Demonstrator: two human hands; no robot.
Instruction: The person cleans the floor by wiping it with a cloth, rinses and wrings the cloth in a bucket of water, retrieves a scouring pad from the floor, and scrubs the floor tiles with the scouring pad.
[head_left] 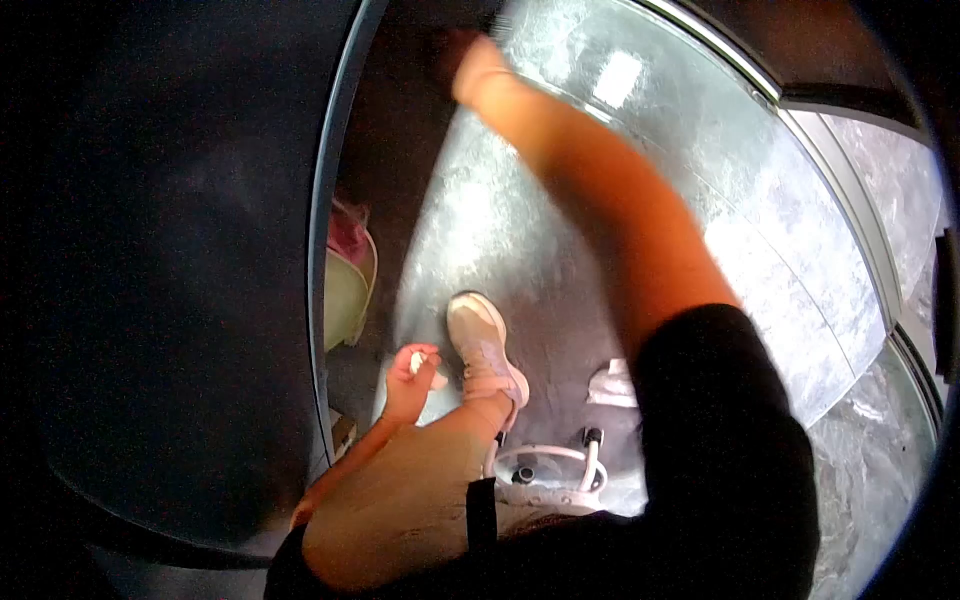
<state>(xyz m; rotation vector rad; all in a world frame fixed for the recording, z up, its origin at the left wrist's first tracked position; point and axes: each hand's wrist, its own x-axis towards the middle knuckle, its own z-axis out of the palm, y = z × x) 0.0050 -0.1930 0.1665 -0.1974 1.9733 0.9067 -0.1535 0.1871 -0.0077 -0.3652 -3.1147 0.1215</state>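
Note:
My left hand (408, 372) is low beside my knee, its fingers closed on a small white piece (418, 362) that looks soft, like crumpled tissue. Just right of it a beige and pink sneaker (480, 340) is on my foot on the floor. My right arm stretches forward across the view. The right hand (472, 68) reaches into a dark area at the top; its fingers are lost in shadow and blur, so I cannot see whether they hold anything.
A large dark panel (190, 280) fills the left side, its edge close to my left arm. Behind it stands a pale bin (348, 295) with a pink bag. White stool legs (592, 465) are under me; a white item (612, 385) lies on the grey floor (470, 210). A metal rail (850, 190) curves along the right.

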